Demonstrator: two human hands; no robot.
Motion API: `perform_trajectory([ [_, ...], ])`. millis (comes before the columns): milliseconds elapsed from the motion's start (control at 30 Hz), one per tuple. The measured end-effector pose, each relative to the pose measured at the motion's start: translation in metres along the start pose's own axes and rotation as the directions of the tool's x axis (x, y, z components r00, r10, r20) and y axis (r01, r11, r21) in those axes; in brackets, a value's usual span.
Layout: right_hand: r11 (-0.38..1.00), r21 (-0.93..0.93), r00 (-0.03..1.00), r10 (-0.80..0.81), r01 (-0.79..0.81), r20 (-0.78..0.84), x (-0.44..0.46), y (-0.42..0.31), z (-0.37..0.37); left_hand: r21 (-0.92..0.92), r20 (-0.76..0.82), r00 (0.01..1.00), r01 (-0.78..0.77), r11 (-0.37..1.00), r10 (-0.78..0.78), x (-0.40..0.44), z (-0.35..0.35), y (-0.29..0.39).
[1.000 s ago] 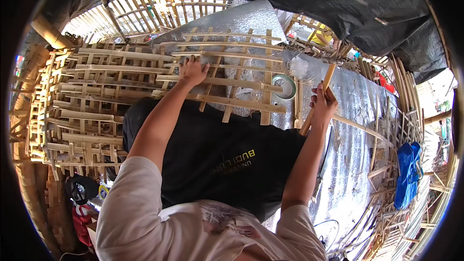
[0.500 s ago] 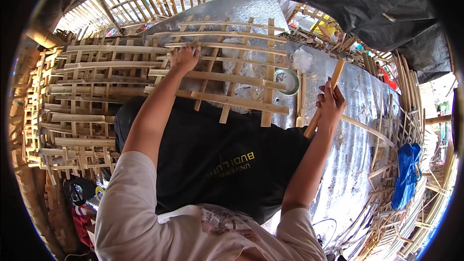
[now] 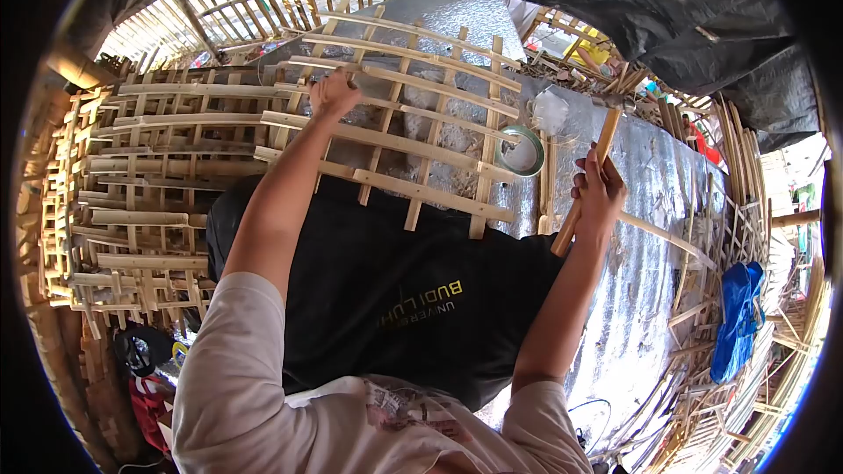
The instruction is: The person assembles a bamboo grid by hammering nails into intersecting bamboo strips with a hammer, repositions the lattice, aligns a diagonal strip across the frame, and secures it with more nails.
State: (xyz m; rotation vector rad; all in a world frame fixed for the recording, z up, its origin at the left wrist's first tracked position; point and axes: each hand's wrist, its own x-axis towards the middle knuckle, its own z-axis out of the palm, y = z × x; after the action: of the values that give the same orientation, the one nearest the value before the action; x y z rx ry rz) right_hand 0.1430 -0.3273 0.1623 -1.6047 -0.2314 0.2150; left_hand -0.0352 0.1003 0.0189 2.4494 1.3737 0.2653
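My left hand (image 3: 335, 95) is closed on a slat of a bamboo lattice panel (image 3: 413, 136), made of crossed strips. The panel's near edge lies over the black cloth (image 3: 378, 290) on my lap, and it sits slightly slanted. To the right of the panel, my right hand (image 3: 599, 186) grips a hammer (image 3: 608, 133) by its wooden handle. The hammer stands nearly upright, its metal head at the top and apart from the panel. A roll of tape (image 3: 520, 151) lies just beyond the panel's right edge.
Stacked bamboo lattice panels (image 3: 167, 167) fill the left side. A shiny silver sheet (image 3: 650, 246) covers the surface at right, with a bamboo strip across it. A blue bag (image 3: 738, 320) lies at far right, near bundled strips. Black sheeting (image 3: 702, 26) hangs overhead.
The lattice panel has turned a little clockwise, its far left side shifting away from me with my left hand. The hammer's head has come into clear view above my right hand.
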Motion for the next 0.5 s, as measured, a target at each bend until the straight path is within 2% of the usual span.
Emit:
perform_trajectory([
  [67,1.0,0.004,1.0,-0.002,0.002,0.0,0.001,0.0,-0.001,0.01,-0.056,0.997,-0.046,0.999,0.046,0.004,-0.007,0.009],
  [500,0.998,-0.019,0.998,0.055,-0.056,-0.03,0.0,-0.004,-0.003,0.077,-0.043,0.998,0.052,0.996,-0.049,0.003,0.013,0.022],
])
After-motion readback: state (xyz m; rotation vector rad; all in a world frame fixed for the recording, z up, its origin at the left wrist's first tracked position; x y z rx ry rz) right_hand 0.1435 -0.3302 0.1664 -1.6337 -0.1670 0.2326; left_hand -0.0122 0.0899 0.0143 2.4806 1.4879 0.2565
